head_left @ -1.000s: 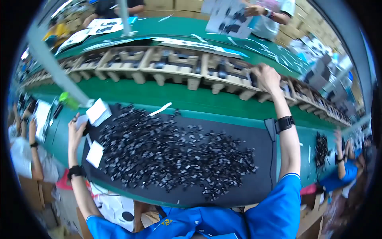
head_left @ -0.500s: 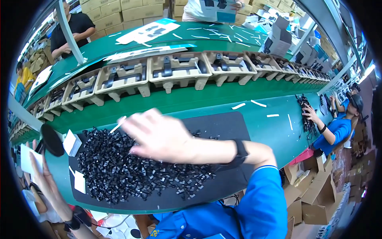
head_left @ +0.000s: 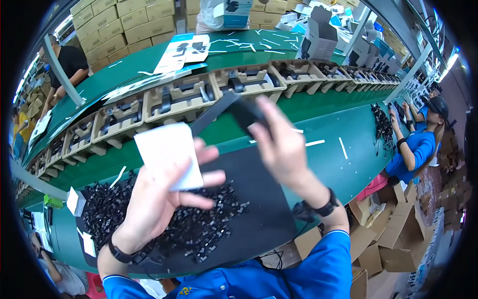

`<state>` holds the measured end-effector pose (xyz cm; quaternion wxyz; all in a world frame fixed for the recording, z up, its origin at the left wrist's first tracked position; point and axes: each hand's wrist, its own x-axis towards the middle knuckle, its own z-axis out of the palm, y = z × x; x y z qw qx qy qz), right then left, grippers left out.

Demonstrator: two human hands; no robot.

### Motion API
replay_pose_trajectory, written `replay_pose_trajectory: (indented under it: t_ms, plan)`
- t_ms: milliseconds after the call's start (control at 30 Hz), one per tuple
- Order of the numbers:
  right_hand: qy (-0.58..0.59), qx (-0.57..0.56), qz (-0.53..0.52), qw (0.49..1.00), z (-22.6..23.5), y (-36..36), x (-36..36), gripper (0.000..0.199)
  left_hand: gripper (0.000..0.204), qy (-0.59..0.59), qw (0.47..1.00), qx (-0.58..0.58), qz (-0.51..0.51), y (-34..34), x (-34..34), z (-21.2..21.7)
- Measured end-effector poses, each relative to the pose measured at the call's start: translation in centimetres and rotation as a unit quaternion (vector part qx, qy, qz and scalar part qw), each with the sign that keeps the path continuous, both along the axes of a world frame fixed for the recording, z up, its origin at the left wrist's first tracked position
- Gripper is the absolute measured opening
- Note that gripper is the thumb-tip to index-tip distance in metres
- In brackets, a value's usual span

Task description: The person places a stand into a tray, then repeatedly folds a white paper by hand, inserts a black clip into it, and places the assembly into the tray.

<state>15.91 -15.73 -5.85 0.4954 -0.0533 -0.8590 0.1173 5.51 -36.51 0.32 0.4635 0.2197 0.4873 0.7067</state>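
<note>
My left hand [head_left: 149,202] holds a white card [head_left: 169,154] under its thumb, over the loose small black clips [head_left: 209,214]; its other fingers are spread. My right hand [head_left: 284,144] grips a black angled stand piece [head_left: 251,114], smeared by motion, above the far edge of the dark mat [head_left: 259,209]. One flat bar of the piece reaches left toward the card, and whether it touches the card I cannot tell. The clips lie heaped on the mat, partly hidden behind my left hand.
Beyond the mat runs a row of brown pulp trays [head_left: 179,102] holding black parts. A stack of white cards [head_left: 75,202] stands at the mat's left. Farther right, a person in blue [head_left: 418,144] sits near black cables [head_left: 382,124]. Open cartons [head_left: 398,229] lie at lower right.
My left hand has come in from the far left with the white card. The black piece, earlier beside it, is now in my right hand, which has moved right. The trays have shifted left in view.
</note>
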Motion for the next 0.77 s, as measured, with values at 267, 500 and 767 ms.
replay_pose_trajectory:
  t_ms: [267, 500, 767]
  plan:
    - [-0.079, -0.041, -0.248, 0.965, -0.1, 29.4, 3.0, 0.043, 0.037, 0.106, 0.987, -0.103, 0.065, -1.2, -2.9, -4.3]
    - [-0.114, 0.054, -0.288, 0.949, -3.3, 42.1, -0.2, 0.035, 0.033, 0.132, 0.969, -0.181, 0.105, -0.5, -4.2, -5.7]
    - [-0.324, -0.074, -0.313, 0.890, -4.9, 45.2, -2.1, 0.039, 0.033, 0.117, 0.945, -0.235, 0.195, -2.2, -6.0, -7.3]
